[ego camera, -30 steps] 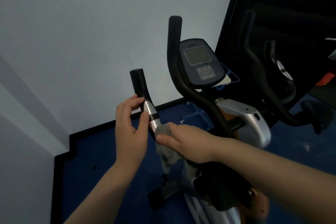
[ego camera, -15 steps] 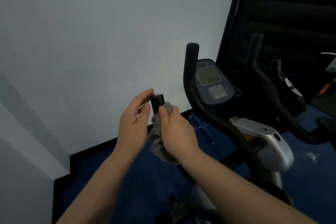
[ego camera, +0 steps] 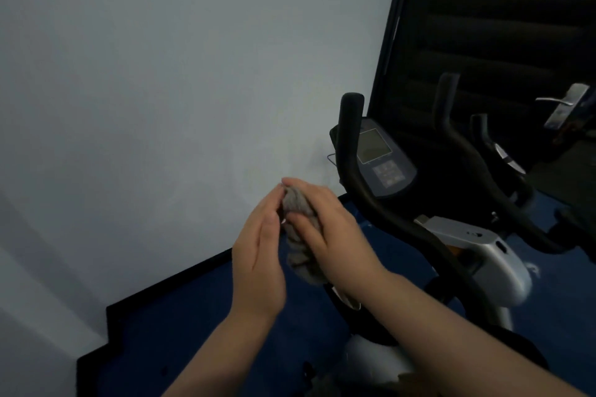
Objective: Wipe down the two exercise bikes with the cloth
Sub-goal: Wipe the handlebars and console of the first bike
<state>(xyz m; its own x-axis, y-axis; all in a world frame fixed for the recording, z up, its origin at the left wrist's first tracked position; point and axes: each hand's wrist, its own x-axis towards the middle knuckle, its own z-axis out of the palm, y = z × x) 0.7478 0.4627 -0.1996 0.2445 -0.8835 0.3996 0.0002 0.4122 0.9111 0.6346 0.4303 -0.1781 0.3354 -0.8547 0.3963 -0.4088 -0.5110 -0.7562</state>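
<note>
Left handlebar grip: fully hidden under grey cloth (ego camera: 301, 229) and both hands. Right hand (ego camera: 335, 235) fingers wrapped behind cloth, tips out of sight. Left hand (ego camera: 261, 255) palm side hidden; contact with cloth cannot be confirmed. Console (ego camera: 382, 161) screen and key legends too blurred to read. Bike (ego camera: 483, 255) base cut off by bottom edge.

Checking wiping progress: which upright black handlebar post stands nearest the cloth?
The post just left of the console, closest to the cloth; the other posts stand farther right against the dark panel.
</note>
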